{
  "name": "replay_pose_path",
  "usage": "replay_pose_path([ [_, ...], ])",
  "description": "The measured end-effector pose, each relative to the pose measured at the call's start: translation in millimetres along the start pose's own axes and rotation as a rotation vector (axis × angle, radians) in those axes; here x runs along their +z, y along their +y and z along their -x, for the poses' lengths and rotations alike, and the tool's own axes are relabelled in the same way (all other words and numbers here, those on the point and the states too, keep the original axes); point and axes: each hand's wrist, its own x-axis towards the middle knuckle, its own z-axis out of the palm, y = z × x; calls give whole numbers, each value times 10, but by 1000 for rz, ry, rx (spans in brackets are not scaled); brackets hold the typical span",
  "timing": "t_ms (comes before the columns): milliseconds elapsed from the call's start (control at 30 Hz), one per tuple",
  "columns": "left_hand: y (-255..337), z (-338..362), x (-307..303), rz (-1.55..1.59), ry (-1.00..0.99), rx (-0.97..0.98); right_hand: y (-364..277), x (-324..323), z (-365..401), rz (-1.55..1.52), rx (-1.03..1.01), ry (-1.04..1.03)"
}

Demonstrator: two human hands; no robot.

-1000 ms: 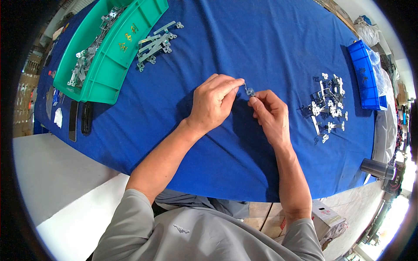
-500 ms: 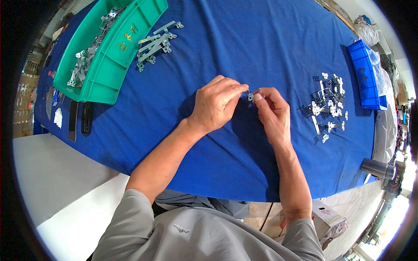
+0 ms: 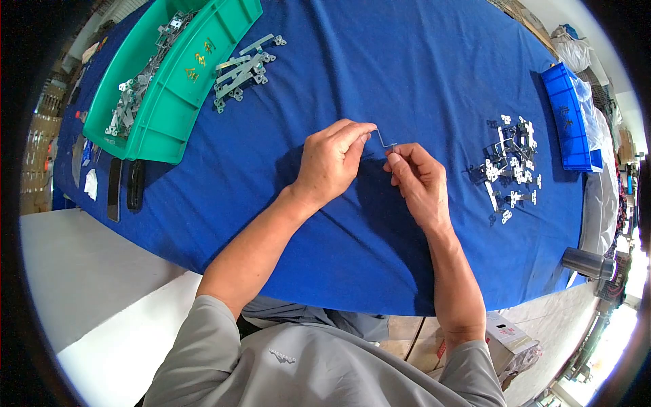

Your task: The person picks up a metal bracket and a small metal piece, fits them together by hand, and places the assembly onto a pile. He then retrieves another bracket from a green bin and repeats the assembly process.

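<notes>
Between my two hands a thin bent metal bracket is held above the blue cloth. My left hand pinches its upper left end between thumb and fingertips. The fingers of my right hand are closed on its lower right end and hide part of it. A pile of metal brackets lies on the cloth beyond my left hand, beside the green bin. More brackets are spread in a loose heap to the right of my right hand.
A green bin with many metal parts stands at the upper left. Two dark flat objects lie near it. On the right are a blue bin with plastic bags and a dark metal cup at the table edge.
The bracket has turned, so its bent side profile shows between my hands. My right fingertips have moved slightly left and down, and my left fingertips have shifted slightly left and up.
</notes>
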Motion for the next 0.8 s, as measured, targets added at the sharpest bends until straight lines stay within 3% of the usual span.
replay_pose_path([
  [267, -1, -14, -19, -74, 45, 203, -8, -10, -19, 103, 32, 50],
  [333, 0, -8, -5, -76, 55, 205, -36, 3, -19, 41, 95, 62],
  [433, 0, -3, 6, -87, 49, 218, 8, 57, -33, -132, 20, 122],
  [633, 8, 2, 24, -90, -1, 258, 20, -49, -31, 32, 81, 16],
  [800, 20, 10, 8, -84, -29, 201, 56, -69, -43, -220, 30, 146],
])
